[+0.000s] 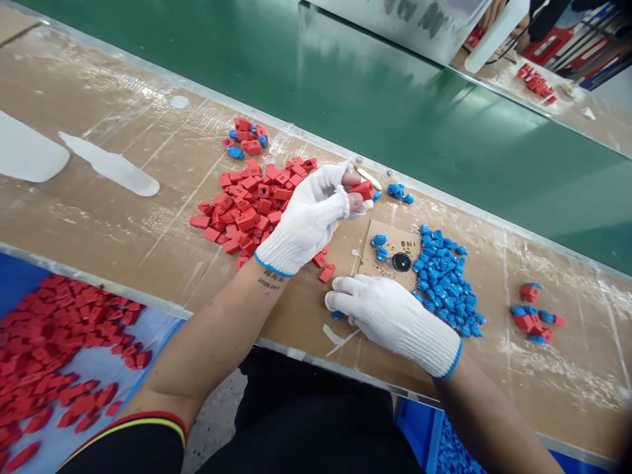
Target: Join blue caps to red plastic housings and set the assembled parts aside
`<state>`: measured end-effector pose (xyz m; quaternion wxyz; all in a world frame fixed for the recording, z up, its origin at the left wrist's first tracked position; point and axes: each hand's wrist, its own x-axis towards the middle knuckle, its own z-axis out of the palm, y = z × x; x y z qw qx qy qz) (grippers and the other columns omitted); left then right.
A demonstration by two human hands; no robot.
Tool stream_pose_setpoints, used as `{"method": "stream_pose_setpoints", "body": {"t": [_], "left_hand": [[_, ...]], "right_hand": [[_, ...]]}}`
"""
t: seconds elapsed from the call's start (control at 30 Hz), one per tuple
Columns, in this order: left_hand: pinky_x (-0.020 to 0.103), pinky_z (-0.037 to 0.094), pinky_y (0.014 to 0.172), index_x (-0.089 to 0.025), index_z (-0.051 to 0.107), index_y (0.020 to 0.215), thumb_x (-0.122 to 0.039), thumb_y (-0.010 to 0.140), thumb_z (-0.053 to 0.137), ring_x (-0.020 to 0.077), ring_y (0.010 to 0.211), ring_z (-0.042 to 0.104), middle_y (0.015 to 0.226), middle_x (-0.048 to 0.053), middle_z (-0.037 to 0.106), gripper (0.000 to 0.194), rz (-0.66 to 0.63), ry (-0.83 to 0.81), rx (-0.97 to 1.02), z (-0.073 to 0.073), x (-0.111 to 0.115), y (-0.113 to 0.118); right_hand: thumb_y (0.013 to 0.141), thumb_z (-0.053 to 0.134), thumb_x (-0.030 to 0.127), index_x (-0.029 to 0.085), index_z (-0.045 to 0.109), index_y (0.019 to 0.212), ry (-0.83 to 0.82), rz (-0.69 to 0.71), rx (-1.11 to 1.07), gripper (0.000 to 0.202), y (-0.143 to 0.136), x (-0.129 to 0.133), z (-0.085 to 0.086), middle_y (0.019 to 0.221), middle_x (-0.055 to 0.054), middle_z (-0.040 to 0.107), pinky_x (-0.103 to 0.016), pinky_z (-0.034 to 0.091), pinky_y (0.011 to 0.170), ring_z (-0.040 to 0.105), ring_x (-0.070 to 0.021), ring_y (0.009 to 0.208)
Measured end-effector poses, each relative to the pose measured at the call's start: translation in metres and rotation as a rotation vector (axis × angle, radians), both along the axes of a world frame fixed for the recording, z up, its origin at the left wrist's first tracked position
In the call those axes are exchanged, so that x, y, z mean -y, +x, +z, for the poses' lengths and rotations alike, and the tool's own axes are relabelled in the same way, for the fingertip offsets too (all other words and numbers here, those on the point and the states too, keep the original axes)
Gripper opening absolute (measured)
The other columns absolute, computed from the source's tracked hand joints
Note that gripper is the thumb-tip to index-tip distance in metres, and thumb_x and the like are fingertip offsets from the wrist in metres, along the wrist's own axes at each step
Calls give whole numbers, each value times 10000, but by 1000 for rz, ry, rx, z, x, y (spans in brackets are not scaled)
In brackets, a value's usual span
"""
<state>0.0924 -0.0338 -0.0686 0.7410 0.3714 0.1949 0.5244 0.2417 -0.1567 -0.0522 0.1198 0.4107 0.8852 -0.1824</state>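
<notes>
My left hand (318, 207), in a white knitted glove with bare thumb and index fingertips, pinches a red plastic block (363, 190) above the table. Close to its wrist lies a big heap of red plastic blocks (247, 217). My right hand (390, 316), also gloved, is low over the table near its front edge, fingers curled round a small blue plastic piece (337, 315), mostly hidden beneath the fingertips. Beyond that hand is a cardboard square (368, 260) bearing a small black disc (401, 262) and a couple of blue pieces (379, 246). A pile of blue pieces (447, 280) sits beside it.
Joined red-and-blue parts lie at the back left (247, 137) and on the right (533, 316). A green conveyor belt (222, 66) runs behind the table. Below the front edge are a bin of red blocks (59, 342) and a blue bin (419, 428). Another person's hands (494, 16) show across the belt.
</notes>
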Motion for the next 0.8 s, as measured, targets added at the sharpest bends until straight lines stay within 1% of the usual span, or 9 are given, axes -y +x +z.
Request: {"method": "stream_pose_setpoints", "body": {"t": [0.1,0.17,0.23,0.3,0.4,0.57,0.67,0.8], "left_hand": [[253,639,818,-173,650,924,-106,798,773,118,880,744,893,-17,691,188,19,-17,-8,1,1,0],[272,635,825,-176,646,933,-119,791,770,124,870,737,899,-10,695,196,28,-33,-16,2,1,0],[282,628,823,-177,645,937,-127,793,756,119,845,723,914,-3,703,189,18,-41,-26,4,2,0],[269,614,793,-176,649,929,-126,783,759,104,817,701,931,1,703,189,12,-41,-35,6,4,1],[245,597,749,-171,670,901,-119,742,796,90,795,675,937,-2,688,210,1,-45,-40,9,7,3],[256,611,752,-171,699,852,-132,671,890,131,842,693,889,3,683,266,-74,-60,-91,13,17,6],[278,607,757,-176,719,873,-125,680,908,146,824,692,849,7,698,275,-150,-39,-138,15,25,7],[260,568,692,-182,766,927,-135,738,905,134,756,671,885,25,739,239,-248,18,-190,11,35,11]], "right_hand": [[959,555,34,239,649,1103,36,-50,-146,268,8,5,-3,1029,-29,701,-330,349,628,619,-195,824],[948,546,44,242,606,1037,68,-97,-333,226,15,12,-2,945,-15,676,-319,401,645,590,-183,766],[959,565,76,255,561,983,144,-152,-527,181,21,21,1,877,-2,661,-309,437,644,586,-175,728],[961,614,93,268,539,944,259,-223,-645,191,26,31,6,829,8,669,-296,462,627,625,-170,710],[929,662,54,277,545,915,405,-331,-703,253,33,44,14,784,21,701,-276,511,614,704,-165,701],[870,734,45,261,608,921,560,-411,-772,255,45,52,29,830,5,781,-267,630,667,773,-166,703],[846,763,30,256,651,934,616,-490,-833,267,54,55,36,869,-8,797,-284,664,684,782,-174,713],[836,796,52,278,732,1022,624,-566,-912,299,65,59,40,912,-16,810,-341,688,726,801,-210,789]]}}
